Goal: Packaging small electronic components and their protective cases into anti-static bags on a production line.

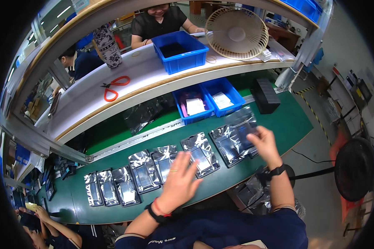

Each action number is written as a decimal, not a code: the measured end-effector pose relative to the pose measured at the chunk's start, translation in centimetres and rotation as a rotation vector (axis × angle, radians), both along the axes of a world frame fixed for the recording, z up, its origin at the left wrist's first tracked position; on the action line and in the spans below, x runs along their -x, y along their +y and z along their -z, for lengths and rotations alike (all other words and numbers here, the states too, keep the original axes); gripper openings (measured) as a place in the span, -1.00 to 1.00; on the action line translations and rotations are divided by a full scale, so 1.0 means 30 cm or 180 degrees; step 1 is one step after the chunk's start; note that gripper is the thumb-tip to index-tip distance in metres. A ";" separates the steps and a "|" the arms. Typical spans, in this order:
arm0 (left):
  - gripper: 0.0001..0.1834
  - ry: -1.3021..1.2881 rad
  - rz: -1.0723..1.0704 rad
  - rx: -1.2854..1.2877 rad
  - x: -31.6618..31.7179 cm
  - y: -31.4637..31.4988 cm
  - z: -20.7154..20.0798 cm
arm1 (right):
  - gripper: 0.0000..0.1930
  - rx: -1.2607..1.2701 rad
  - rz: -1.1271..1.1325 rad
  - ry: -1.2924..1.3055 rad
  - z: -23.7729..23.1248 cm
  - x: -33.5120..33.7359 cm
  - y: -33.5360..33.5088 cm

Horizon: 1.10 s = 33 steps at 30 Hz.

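Observation:
Flat dark items in shiny clear plastic bags lie in a slanting row along the green table. My left hand (178, 178) hovers at or just above a bagged item (163, 159) in the middle of the row, fingers stretched and apart; contact is hard to judge. Just right of it lies another bagged item (200, 155). At the row's right end, my right hand (265, 145) pinches the edge of a bagged dark item (243, 128), which overlaps a bagged item (226, 145) beneath or beside it. Smaller bagged items (108, 186) lie at the row's left end.
Behind the row stand two blue bins (223, 99) with white papers, and a black box (265, 96). The shelf above holds red-handled scissors (112, 88), a blue bin (183, 62) and a fan guard (237, 33). Co-workers sit across and at left. A black fan (354, 168) stands right.

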State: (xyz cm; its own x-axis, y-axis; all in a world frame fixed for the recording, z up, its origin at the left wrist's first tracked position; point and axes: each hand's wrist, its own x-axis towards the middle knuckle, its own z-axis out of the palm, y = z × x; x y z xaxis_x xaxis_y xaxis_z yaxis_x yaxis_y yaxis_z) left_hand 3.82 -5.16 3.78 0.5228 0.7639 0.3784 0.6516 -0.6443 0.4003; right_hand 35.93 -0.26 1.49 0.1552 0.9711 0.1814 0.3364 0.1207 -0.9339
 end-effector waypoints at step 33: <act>-0.05 0.0921 -0.3259 0.1469 1.025 -0.256 0.188 | -0.49 0.0500 -0.0512 -0.2026 0.102 0.520 0.046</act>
State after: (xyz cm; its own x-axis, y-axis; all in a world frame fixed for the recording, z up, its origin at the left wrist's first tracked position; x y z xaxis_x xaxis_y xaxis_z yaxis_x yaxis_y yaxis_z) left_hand -26.94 -12.85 -1.85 -0.3984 0.9138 -0.0791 0.8893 0.4059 0.2107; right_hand 20.33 1.11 -1.56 -0.0841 0.9955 0.0445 0.8162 0.0944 -0.5700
